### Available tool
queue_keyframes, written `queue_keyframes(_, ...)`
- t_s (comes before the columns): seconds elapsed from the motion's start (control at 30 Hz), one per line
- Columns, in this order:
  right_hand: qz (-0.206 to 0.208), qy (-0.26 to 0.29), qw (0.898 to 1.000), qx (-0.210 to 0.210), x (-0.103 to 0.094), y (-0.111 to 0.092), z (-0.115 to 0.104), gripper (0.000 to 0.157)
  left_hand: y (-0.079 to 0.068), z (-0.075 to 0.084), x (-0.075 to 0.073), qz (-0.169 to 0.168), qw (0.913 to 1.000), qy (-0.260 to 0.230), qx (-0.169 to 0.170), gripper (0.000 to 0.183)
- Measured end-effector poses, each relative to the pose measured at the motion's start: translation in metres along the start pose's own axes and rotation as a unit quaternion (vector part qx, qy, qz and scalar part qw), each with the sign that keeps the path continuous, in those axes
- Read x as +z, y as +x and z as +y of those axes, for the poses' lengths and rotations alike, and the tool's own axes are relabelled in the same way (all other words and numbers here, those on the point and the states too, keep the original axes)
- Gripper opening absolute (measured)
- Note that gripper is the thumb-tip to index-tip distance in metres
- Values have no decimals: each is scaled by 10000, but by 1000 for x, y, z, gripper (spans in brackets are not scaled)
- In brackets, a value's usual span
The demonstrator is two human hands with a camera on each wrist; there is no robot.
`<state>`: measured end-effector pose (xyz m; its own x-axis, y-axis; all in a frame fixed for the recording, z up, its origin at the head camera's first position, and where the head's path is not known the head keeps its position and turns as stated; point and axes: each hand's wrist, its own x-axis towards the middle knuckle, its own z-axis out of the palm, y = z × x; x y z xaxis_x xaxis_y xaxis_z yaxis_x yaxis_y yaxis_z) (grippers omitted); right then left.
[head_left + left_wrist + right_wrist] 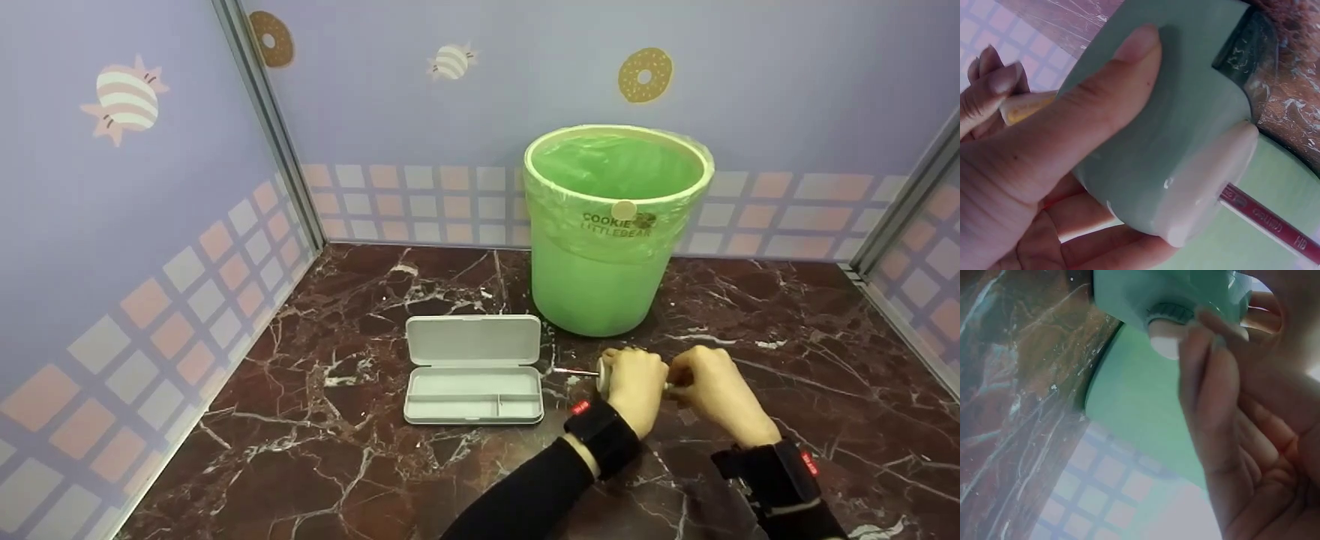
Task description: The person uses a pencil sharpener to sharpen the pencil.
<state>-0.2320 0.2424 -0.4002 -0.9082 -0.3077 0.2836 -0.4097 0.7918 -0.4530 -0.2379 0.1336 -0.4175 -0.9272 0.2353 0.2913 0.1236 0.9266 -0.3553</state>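
Note:
My left hand (637, 386) grips a grey-green crank pencil sharpener (1196, 73), thumb across its top and fingers beneath. From the pale front face of the sharpener, a dark red pencil (1269, 222) marked HB sticks out, pointing left in the head view. A dark see-through part (1249, 56) shows on the sharpener's body. My right hand (709, 386) is at the opposite end, fingertips pinching the crank's pale knob (1167, 340). Both hands are close together over the table, in front of the bin, and hide most of the sharpener in the head view.
Left of the hands, a grey pencil case (474, 341) lies with its lid raised and its divided tray showing. Behind stands a green lined bin (592, 292). Patterned panels (420, 112) wall in the dark marbled table (300, 465) at the back and sides.

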Motion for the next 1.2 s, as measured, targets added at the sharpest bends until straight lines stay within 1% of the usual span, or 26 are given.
queue_keyframes(0.1,270,-219,9994,-50,-3,4,0,21,0,0,0,28,10000,50,-12,26)
queue_keyframes(0.3,407,-346,9985,-114,-4,14,-2,21,1,-3,2,34,9999,121,117,28)
queue_keyframes(0.37,467,-360,9982,-64,-4,18,-3,20,2,-4,3,82,9999,57,92,27)
queue_keyframes(0.47,587,-418,9974,45,-2,23,-3,20,4,-5,4,131,9998,12,144,29)
queue_keyframes(0.53,683,-437,9966,142,1,26,-2,20,4,-6,5,122,9997,15,209,30)
queue_keyframes(0.6,790,-481,9955,205,3,29,0,20,4,-6,5,95,9993,81,342,32)
queue_keyframes(0.7,915,-560,9939,255,8,33,6,19,3,-5,5,82,9994,68,333,33)
queue_keyframes(0.8,954,-664,9928,288,13,34,14,17,0,-3,3,126,9996,-11,270,30)
queue_keyframes(0.9,911,-727,9927,311,20,36,21,15,-2,-2,1,200,9994,29,295,28)
queue_keyframes(1.0,882,-743,9930,265,26,38,27,15,-3,-2,1,199,9991,102,351,28)
queue_keyframes(1.2,803,-742,9940,102,31,43,30,16,-2,-6,2,126,9988,113,460,28)
